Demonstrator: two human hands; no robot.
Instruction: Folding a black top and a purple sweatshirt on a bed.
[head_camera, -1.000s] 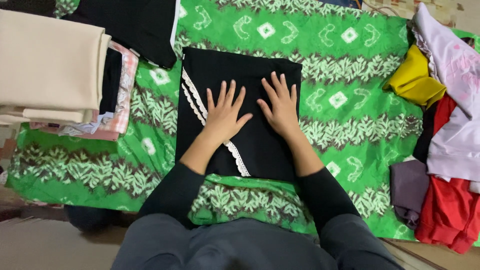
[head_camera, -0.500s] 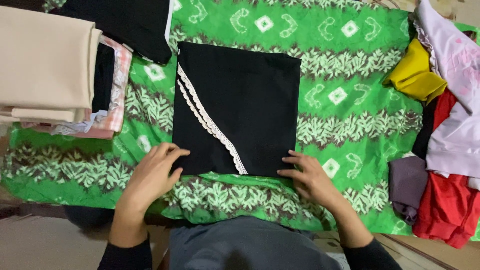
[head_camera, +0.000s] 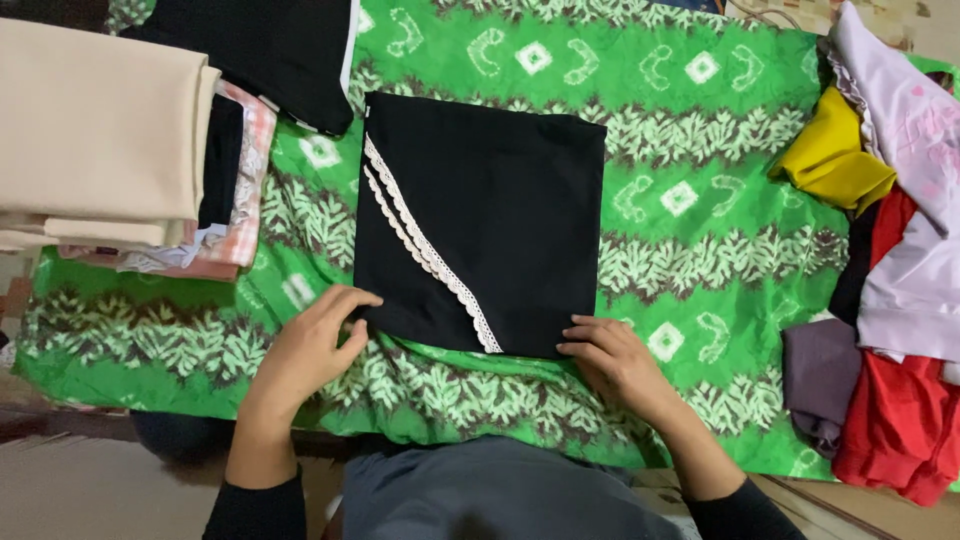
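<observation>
A folded black garment (head_camera: 500, 210) with a diagonal strip of white lace lies flat on a green patterned cloth (head_camera: 690, 220). My left hand (head_camera: 308, 350) rests at the garment's near left corner, fingers touching its edge. At the near right corner sits my right hand (head_camera: 615, 360), fingertips on the edge. Whether either hand pinches the fabric I cannot tell.
A stack of folded clothes (head_camera: 100, 130), beige on top, stands at the left, with a black folded piece (head_camera: 270, 50) behind it. A loose heap of clothes (head_camera: 890, 250) in yellow, pink, red and grey lies at the right.
Both hands left the top of the black garment, where they pressed flat, and came back to its near corners. The garment stays folded in place.
</observation>
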